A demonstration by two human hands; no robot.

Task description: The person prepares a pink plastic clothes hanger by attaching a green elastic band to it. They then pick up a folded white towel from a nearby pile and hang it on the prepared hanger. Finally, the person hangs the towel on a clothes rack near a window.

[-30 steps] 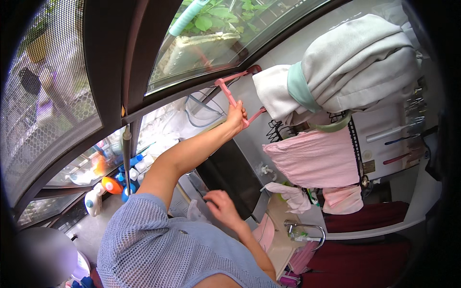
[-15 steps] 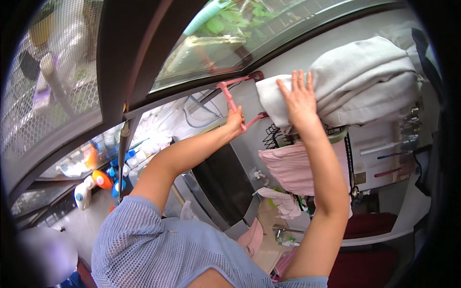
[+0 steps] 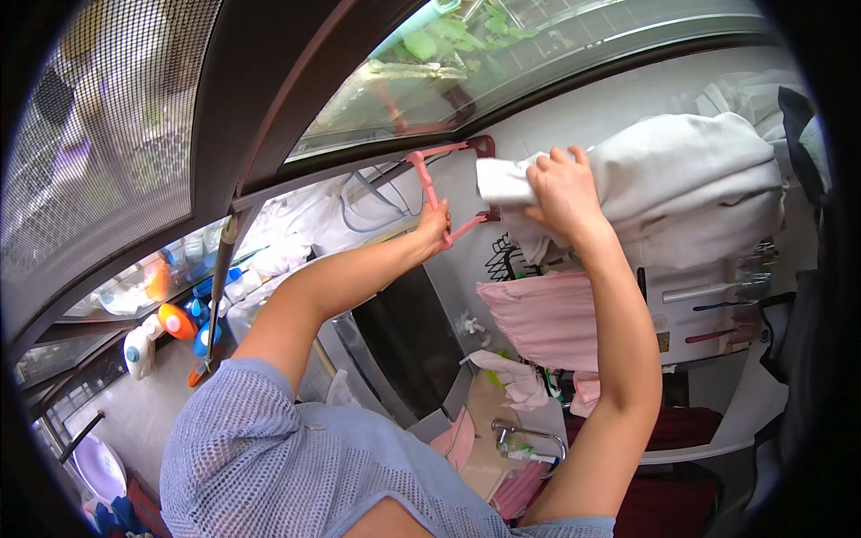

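Note:
My left hand [image 3: 436,226] is closed round the pink bar of a wall rack [image 3: 428,186], whose two ends reach the wall. To its right, my right hand [image 3: 567,193] has its fingers curled over a thick white cloth [image 3: 686,166]. The cloth hangs in a bulky, folded heap along the wall, its narrow left end close to the rack. Below the cloth, a pink towel [image 3: 543,314] hangs beside a black clip hanger [image 3: 509,260].
A window [image 3: 529,67] with a dark frame runs above the rack, and a mesh screen [image 3: 126,108] fills the upper left. Several bottles [image 3: 179,323] stand at the left. A tap [image 3: 529,430] and basin lie below. Brushes [image 3: 717,307] hang at the right.
My right hand has gone from lying flat with spread fingers to curling round the white cloth. The cloth's left end is now bunched narrower. My left hand stays on the pink rack.

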